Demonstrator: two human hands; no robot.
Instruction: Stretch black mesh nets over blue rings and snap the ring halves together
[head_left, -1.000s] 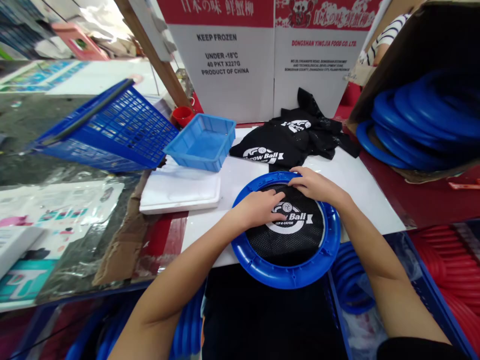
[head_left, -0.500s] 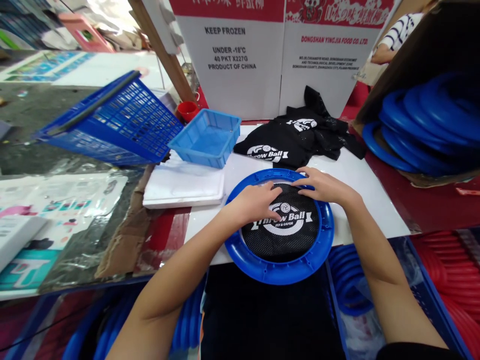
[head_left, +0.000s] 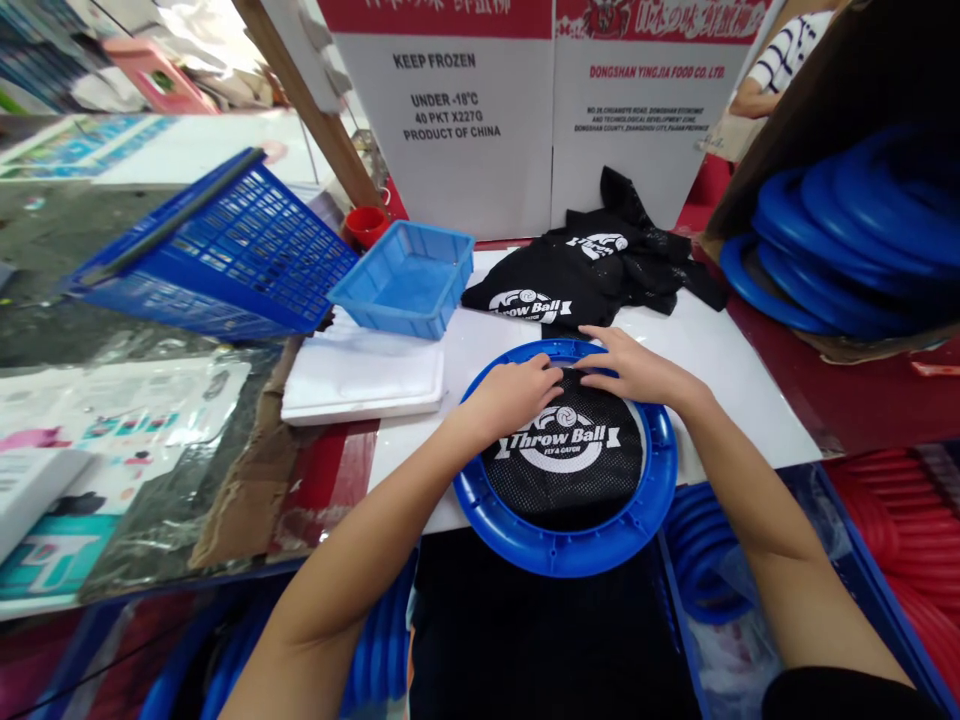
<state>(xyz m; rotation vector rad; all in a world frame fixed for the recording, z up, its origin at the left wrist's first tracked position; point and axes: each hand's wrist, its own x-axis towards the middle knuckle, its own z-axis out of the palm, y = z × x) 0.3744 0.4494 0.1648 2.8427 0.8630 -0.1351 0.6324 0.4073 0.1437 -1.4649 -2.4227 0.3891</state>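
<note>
A blue plastic ring (head_left: 566,555) lies on the white work surface at the table's near edge. Inside it is a round black mesh fabric (head_left: 566,490) with white "Throw Ball" print. My left hand (head_left: 514,395) rests over the ring's upper left, fingers curled together at the mesh's upper edge; the fingertips' contact is partly hidden. Across from it, my right hand (head_left: 637,368) lies on the ring's upper right with its fingers apart, the tips reaching over the rim and the mesh edge. Beyond the ring sits a pile of black printed mesh pieces (head_left: 544,290).
A light blue tray (head_left: 405,285) stands on white foam (head_left: 367,375), beside a blue basket (head_left: 225,250). White cartons (head_left: 465,180) rise behind. At right a box holds stacked blue rings (head_left: 840,240); red rings (head_left: 892,530) lie below. A person's arm (head_left: 754,98) shows far right.
The fingers of my left hand have drawn together and moved off the print toward the mesh's upper edge. My right hand has shifted slightly left. The view has moved a little.
</note>
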